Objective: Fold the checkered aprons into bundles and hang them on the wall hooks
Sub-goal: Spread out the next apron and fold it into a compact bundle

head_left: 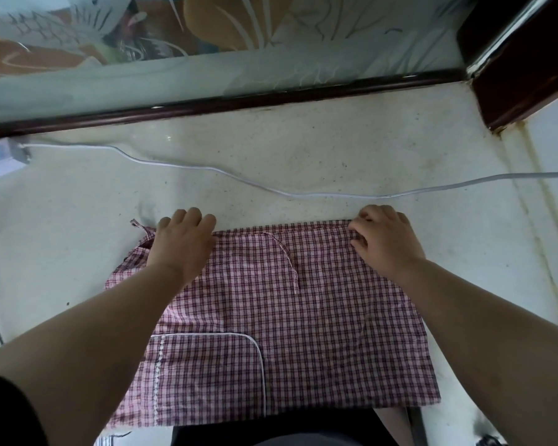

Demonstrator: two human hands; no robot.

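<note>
Pale speckled stone forms the surface (pixel 303 149), which ends at a frosted glass panel (pixel 207 78) in a dark wooden frame. A white cable (pixel 207 169) runs across it from a power strip (pixel 0 156) at the far left.

The checkered apron (pixel 319 317) lies flat on the near part of the surface, directly in front of the person, and its near edge reaches the surface's front edge. Both hands are at its far edge. The right hand (pixel 388 243) has its fingers curled, and its grip pinches the cloth at the far right corner. The left hand (pixel 182 243) sits on the far left corner with bent fingers. The fingertips are hidden behind the knuckles, so one cannot tell if its grip holds the cloth or only presses on it.

The step in hand seems to be an early fold, with the far edge being set or taken up. No bundle is made yet, and no hooks are in view. The next move probably calls for both hands to bring this edge evenly toward the body, keeping the corners level so that the layers do not skew.

The apron's long axis appears to run left to right, across the person. Its pocket (pixel 207 375) with white piping lies at the near left, a narrow strap (pixel 287 255) lies on top near the far edge, and a tie end (pixel 137 224) points out at the far left.
</note>
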